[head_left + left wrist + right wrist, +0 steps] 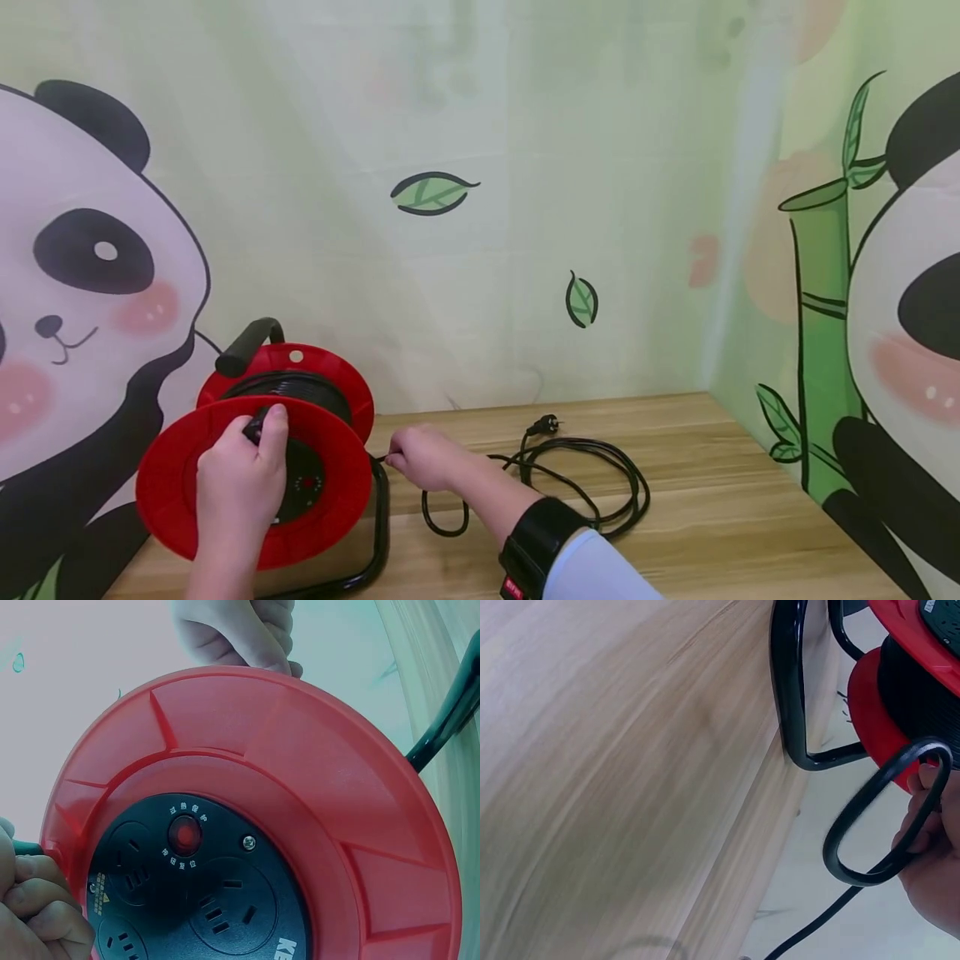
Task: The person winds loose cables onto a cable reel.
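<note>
A red cable reel stands at the left of the table, black cable wound between its two discs. My left hand grips the dark crank knob on the front disc. In the left wrist view, this disc carries a black socket panel with a red button. Just right of the reel, my right hand holds the black cable between its fingers. The right wrist view shows a cable loop hanging at those fingers. Loose coils lie farther right on the table.
A black plug at the cable's end lies behind the coils. The reel's black tube stand reaches the table, and a carrying handle rises above the discs. A panda-printed cloth hangs close behind and along the right side.
</note>
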Motion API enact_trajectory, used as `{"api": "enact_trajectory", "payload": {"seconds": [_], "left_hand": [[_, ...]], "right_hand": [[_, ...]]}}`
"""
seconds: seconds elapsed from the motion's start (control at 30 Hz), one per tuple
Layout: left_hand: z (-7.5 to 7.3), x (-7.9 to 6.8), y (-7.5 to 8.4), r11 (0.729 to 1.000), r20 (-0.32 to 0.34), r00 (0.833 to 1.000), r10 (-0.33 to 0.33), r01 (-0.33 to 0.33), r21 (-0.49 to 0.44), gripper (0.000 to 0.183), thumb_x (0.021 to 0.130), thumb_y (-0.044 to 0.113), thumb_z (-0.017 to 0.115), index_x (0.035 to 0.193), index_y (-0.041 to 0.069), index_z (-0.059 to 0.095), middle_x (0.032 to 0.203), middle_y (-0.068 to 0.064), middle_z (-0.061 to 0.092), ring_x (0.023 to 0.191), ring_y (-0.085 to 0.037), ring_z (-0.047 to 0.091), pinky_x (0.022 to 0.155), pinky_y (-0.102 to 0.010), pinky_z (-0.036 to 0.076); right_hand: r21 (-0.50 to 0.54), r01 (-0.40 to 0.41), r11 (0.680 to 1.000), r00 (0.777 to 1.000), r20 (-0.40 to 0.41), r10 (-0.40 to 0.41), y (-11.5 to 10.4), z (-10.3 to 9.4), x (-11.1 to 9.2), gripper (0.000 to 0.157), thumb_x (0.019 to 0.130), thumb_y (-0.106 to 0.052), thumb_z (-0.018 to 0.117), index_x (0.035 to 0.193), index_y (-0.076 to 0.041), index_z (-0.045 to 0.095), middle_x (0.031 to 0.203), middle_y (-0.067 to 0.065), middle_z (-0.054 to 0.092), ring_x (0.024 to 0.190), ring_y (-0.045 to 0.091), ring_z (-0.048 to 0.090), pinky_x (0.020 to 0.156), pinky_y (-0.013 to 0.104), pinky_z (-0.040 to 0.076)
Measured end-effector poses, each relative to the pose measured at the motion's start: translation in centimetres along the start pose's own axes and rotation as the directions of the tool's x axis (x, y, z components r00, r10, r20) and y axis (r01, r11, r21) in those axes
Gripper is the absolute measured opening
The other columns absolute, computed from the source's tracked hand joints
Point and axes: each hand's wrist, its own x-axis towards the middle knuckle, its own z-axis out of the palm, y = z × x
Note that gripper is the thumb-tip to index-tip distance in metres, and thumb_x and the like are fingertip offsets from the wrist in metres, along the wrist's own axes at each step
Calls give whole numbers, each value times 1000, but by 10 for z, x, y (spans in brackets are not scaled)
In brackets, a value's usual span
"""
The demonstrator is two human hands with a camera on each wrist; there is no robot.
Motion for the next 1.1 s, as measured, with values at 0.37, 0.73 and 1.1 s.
{"api": "enact_trajectory", "payload": {"seconds": [0.37, 0.73, 1.1], "left_hand": [[-3, 0, 0, 1000, -16, 1000, -11, 11, 18, 51, 105, 49, 42, 76, 7, 52, 58, -10, 50, 50, -27, 48, 51, -31, 42], [-7, 4, 0, 999, -8, 1000, -7, 7, 38, 52, 105, 49, 41, 76, 7, 52, 58, -10, 51, 50, -27, 49, 52, -33, 43], [-7, 3, 0, 999, 12, 1000, -28, 27, 40, 52, 104, 50, 41, 77, 7, 52, 59, -10, 51, 52, -27, 49, 53, -33, 44]], "right_hand": [[13, -54, 998, 998, -23, 55, -1, -6, -11, 37, 96, -34, 72, 65, -19, 59, 54, -9, 47, 50, 6, 43, 47, 21, 34], [283, -155, 946, 985, 117, 127, 30, -29, -24, 37, 103, -18, 61, 68, -9, 53, 55, -6, 38, 48, 7, 36, 50, 23, 30], [215, -182, 960, 983, 79, 169, 58, -52, -44, 22, 98, -22, 70, 78, -12, 66, 66, -6, 54, 59, 9, 47, 56, 25, 39]]}}
